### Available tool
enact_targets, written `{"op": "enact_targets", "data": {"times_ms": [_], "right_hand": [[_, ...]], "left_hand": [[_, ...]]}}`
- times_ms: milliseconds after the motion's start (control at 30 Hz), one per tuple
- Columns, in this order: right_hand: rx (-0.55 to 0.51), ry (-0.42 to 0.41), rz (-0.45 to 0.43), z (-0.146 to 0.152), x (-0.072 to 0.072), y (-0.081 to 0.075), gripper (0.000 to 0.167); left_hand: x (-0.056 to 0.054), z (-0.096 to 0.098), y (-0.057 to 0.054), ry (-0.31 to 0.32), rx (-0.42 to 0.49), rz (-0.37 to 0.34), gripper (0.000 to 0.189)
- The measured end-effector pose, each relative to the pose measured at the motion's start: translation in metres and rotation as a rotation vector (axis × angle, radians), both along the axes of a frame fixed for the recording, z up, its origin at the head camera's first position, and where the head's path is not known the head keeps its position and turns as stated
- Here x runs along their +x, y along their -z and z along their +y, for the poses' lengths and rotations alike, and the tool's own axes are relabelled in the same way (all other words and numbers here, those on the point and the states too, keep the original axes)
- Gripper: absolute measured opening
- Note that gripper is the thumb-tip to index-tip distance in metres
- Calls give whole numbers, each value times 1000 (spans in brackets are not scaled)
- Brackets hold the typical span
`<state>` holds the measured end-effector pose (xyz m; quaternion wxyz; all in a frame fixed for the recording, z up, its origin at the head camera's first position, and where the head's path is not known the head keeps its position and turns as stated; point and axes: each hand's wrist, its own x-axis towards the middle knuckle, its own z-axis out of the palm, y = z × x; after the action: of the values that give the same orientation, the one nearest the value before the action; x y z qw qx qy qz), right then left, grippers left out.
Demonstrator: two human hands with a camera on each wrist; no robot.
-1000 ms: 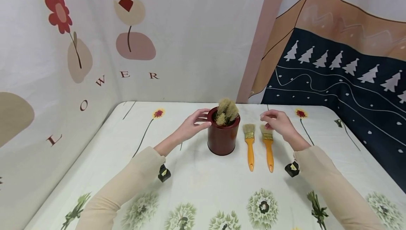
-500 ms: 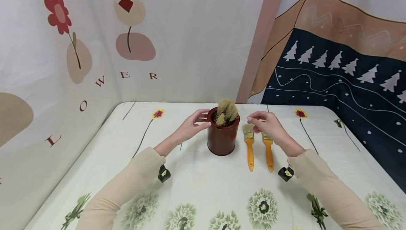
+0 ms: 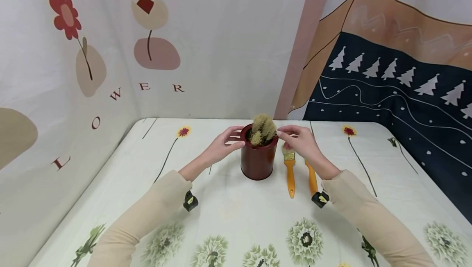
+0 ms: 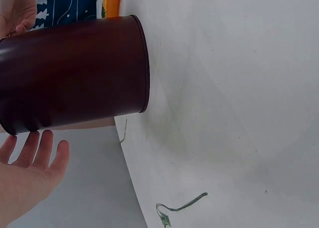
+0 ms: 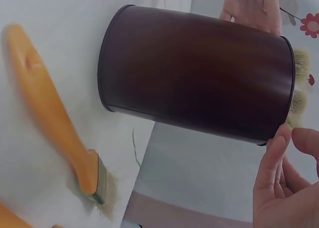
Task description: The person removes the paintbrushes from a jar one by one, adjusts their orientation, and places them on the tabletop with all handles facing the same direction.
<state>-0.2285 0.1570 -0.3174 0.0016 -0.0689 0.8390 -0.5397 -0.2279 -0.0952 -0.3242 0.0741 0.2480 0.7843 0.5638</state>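
Note:
A dark red cylindrical pot (image 3: 257,162) stands upright on the table, with pale bristly tufts (image 3: 263,125) poking out of its top. My left hand (image 3: 223,144) touches its left side near the rim; the left wrist view shows the fingers (image 4: 44,145) fairly straight against the wall. On the other side, my right hand (image 3: 300,142) has its fingertips at the right rim beside the tufts, thumb and forefinger slightly apart. Below that hand lies a flat paintbrush (image 3: 290,173) with an orange handle. A second paintbrush (image 3: 312,177) lies to its right, partly hidden by my hand and wrist.
White cloth printed with flowers covers the table (image 3: 228,218). Behind it hangs a pale printed curtain (image 3: 228,54), and a dark curtain with tree shapes (image 3: 391,91) hangs at the right. A black wrist device (image 3: 320,199) sits under the right sleeve.
My right hand has moved left from above the right paintbrush, past the left one, to the pot's rim. My left hand has stayed at the pot, which has not moved.

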Motion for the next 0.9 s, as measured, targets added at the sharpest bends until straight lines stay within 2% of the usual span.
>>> {"op": "enact_targets", "data": {"times_ms": [233, 633, 900], "right_hand": [[13, 56, 6, -8, -4, -1, 35], [-12, 110, 35, -14, -8, 0, 25], [-11, 157, 34, -15, -7, -1, 24]], "left_hand": [[0, 0, 0, 1, 3, 0, 49], [0, 0, 0, 0, 5, -11, 49], [0, -1, 0, 7, 9, -2, 49]]}}
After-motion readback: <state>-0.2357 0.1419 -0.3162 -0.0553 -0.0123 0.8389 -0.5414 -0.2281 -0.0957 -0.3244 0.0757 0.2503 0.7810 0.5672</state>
